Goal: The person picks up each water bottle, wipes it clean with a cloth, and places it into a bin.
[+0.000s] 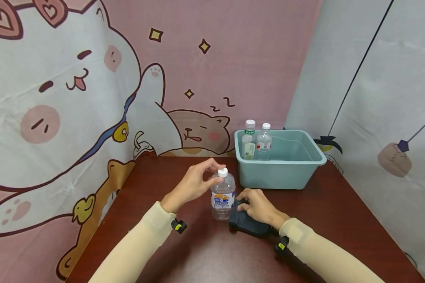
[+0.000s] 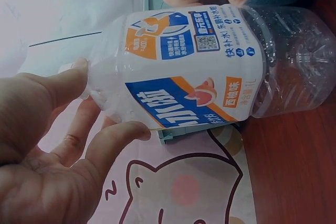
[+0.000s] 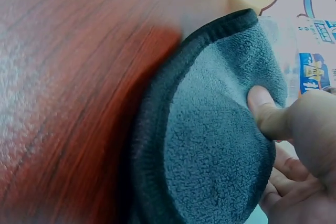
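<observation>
A clear plastic bottle (image 1: 222,202) with a white cap and a blue, orange and white label stands upright on the table. My left hand (image 1: 194,181) pinches it by the cap, thumb on one side and fingers on the other; the left wrist view shows the bottle's label (image 2: 184,72) close up. Just right of the bottle, my right hand (image 1: 258,204) holds a dark grey-blue cloth (image 1: 249,224) with a darker hem. In the right wrist view the thumb presses on the folded cloth (image 3: 220,124), and the other fingers are partly hidden behind it.
A light blue plastic tub (image 1: 276,175) stands at the back right of the dark red-brown table (image 1: 184,251). Two capped bottles, one with a green-and-white label (image 1: 249,145) and one smaller-labelled bottle (image 1: 263,143), stand inside its left end. A cartoon-printed backdrop (image 1: 233,59) hangs behind.
</observation>
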A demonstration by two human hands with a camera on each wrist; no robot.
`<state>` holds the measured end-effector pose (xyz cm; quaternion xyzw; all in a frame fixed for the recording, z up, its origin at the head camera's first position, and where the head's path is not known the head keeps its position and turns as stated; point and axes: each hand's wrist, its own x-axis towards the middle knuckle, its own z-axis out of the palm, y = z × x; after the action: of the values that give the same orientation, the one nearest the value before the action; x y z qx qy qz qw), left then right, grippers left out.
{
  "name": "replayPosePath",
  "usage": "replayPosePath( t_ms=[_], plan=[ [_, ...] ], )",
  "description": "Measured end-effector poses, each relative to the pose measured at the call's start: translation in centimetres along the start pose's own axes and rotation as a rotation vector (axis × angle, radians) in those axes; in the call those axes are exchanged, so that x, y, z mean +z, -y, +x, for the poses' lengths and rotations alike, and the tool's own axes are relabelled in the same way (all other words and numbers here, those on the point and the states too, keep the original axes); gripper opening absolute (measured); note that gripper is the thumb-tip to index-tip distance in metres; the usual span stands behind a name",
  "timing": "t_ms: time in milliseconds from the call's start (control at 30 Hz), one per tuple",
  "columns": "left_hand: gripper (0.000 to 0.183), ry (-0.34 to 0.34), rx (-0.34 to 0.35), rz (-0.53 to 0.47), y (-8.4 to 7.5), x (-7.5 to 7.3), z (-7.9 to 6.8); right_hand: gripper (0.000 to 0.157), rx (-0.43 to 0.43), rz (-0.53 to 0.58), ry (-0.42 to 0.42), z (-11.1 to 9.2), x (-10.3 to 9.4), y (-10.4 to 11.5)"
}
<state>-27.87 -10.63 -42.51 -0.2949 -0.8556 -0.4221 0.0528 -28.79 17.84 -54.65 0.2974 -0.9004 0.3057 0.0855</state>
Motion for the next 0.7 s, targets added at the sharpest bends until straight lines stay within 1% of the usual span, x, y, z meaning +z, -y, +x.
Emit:
replayPosePath(
  t_ms=[233, 467, 533, 700],
  plan=[
    [0.031, -0.001, 0.000, 0.009, 0.1, 0.1, 0.1, 0.021, 0.035, 0.077, -0.069, -0.1, -0.8, 0.4],
    [0.032, 0.002, 0.006, 0.010, 0.1, 0.2, 0.0, 0.024, 0.082, 0.135, -0.103, -0.2, -1.7, 1.1],
    [0.032, 0.003, 0.015, 0.009, 0.1, 0.1, 0.0, 0.025, 0.084, 0.156, -0.127, 0.0, -2.2, 1.3],
    [0.031, -0.001, 0.035, 0.017, 0.1, -0.1, 0.0, 0.025, 0.058, 0.196, -0.199, 0.9, -3.8, 2.4]
  ],
)
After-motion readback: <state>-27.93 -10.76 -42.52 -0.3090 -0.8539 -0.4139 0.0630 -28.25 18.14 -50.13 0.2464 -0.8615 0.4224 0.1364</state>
